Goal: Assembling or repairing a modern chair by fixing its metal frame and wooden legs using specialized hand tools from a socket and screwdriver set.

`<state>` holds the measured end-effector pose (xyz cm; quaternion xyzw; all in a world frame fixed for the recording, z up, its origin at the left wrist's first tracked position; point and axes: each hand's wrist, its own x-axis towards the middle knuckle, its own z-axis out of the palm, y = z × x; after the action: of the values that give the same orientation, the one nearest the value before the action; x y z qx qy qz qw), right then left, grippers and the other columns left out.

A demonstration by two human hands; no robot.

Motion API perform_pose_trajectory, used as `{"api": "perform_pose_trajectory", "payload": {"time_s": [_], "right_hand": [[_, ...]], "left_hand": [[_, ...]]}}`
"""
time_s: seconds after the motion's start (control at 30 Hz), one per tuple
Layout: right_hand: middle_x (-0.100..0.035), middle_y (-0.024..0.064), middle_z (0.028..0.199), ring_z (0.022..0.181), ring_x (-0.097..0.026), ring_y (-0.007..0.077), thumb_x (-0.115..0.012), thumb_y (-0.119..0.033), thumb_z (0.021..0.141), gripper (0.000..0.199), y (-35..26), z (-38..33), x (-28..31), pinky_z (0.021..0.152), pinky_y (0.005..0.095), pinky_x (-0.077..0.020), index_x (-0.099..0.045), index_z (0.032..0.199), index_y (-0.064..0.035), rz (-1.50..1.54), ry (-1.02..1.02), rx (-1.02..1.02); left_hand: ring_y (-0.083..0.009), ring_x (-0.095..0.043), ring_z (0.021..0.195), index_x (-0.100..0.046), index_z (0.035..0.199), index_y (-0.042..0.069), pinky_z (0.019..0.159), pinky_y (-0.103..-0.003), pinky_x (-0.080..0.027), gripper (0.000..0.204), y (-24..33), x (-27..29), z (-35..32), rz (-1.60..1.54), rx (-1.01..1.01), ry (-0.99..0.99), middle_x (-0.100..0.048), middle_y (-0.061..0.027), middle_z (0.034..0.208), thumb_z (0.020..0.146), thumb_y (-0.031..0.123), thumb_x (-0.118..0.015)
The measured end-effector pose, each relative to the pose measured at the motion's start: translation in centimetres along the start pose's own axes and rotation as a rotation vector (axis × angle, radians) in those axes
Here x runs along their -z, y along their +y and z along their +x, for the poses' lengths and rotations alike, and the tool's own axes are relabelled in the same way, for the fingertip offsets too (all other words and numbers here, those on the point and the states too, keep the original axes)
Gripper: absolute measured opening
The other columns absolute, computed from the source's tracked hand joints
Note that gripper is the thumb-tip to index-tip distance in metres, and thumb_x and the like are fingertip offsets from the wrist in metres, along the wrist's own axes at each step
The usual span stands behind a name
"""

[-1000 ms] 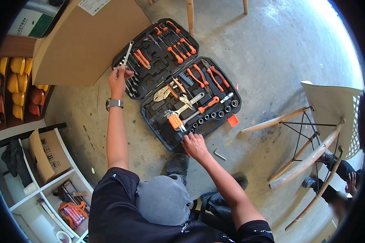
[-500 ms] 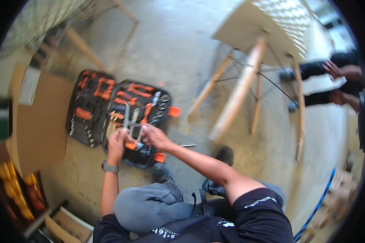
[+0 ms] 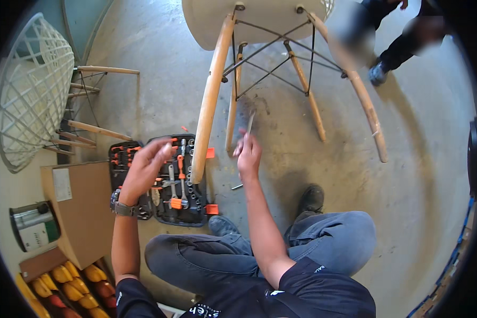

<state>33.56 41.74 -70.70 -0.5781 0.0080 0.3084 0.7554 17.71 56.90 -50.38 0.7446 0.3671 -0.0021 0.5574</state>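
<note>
a person sits on a concrete floor (image 3: 408,175), seen from above, legs in jeans folded below. the right hand (image 3: 248,155) is clenched around a thin metal tool (image 3: 250,123), likely a wrench or driver, whose bare shaft sticks up from the fist toward the underside of a chair (image 3: 233,21) that stands just ahead. the tool looks stiff, light and smooth, so it is best gripped low on the shaft or handle, as it is now, where a firm fist stops it from slipping. the left hand (image 3: 143,168), with a watch on its wrist, hovers with fingers spread and nothing in it over an open black tool case (image 3: 164,183) of orange-handled tools, just beside the chair's pale wooden front leg (image 3: 209,100). that leg is rigid and would give a steady hold. a small metal piece (image 3: 237,186) lies on the floor near the right forearm. a cardboard box (image 3: 82,212) sits to the left.
</note>
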Motion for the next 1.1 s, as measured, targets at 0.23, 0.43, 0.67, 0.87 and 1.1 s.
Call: {"api": "perform_pose_trajectory", "payload": {"time_s": [0.23,0.43,0.67,0.87,1.1], "right_hand": [[-0.047,-0.0029,0.064,0.057,-0.043,0.0048,-0.050,-0.025,0.104,0.031,-11.9,0.0,-4.9,0.051,0.0241,-0.0364,-0.066,0.111,0.0008,-0.099,-0.160,0.175],[-0.054,0.0127,0.062,0.052,-0.053,0.0189,-0.052,-0.022,0.102,0.028,-11.7,-0.2,-5.2,0.051,0.0344,-0.0407,-0.067,0.111,0.0006,-0.167,-0.150,0.259],[-0.058,0.0275,0.067,0.065,-0.063,0.0422,-0.050,-0.009,0.097,0.031,-14.9,-0.2,-4.3,0.058,0.0467,-0.0458,-0.059,0.116,0.0131,-0.312,-0.218,0.369],[-0.060,0.0286,0.068,0.070,-0.065,0.0440,-0.050,-0.007,0.091,0.033,-18.4,0.4,-3.5,0.066,0.0515,-0.0481,-0.061,0.112,0.0151,-0.419,-0.322,0.305],[-0.062,0.0239,0.068,0.059,-0.064,0.0321,-0.056,-0.017,0.092,0.027,-9.7,1.2,-3.3,0.059,0.0431,-0.0478,-0.070,0.104,0.0033,-0.520,-0.017,0.395]], "left_hand": [[-0.0159,-0.061,0.112,-0.035,0.149,-0.001,0.094,-0.030,-0.049,0.053,11.1,-6.4,6.1,0.091,-0.232,0.207,-0.055,-0.0128,0.137,0.103,0.020,-0.051],[-0.0172,-0.063,0.112,-0.027,0.154,0.002,0.085,-0.027,-0.055,0.059,9.2,-8.7,9.2,0.371,-0.286,0.268,-0.052,-0.0132,0.139,0.100,0.006,-0.052],[-0.0181,-0.065,0.109,-0.027,0.154,0.002,0.086,-0.031,-0.057,0.058,9.4,-10.0,9.5,0.218,-0.252,0.286,-0.057,-0.0149,0.132,0.101,0.005,-0.051],[-0.0167,-0.067,0.092,-0.034,0.150,-0.003,0.079,-0.029,-0.054,0.056,9.5,-10.4,9.7,0.186,-0.298,0.347,-0.067,-0.0181,0.107,0.096,-0.002,-0.050],[-0.0155,-0.047,0.129,-0.027,0.154,0.001,0.105,-0.032,-0.040,0.062,6.4,-8.4,8.6,0.200,-0.333,0.323,-0.047,-0.0161,0.145,0.104,0.031,-0.049]]}}
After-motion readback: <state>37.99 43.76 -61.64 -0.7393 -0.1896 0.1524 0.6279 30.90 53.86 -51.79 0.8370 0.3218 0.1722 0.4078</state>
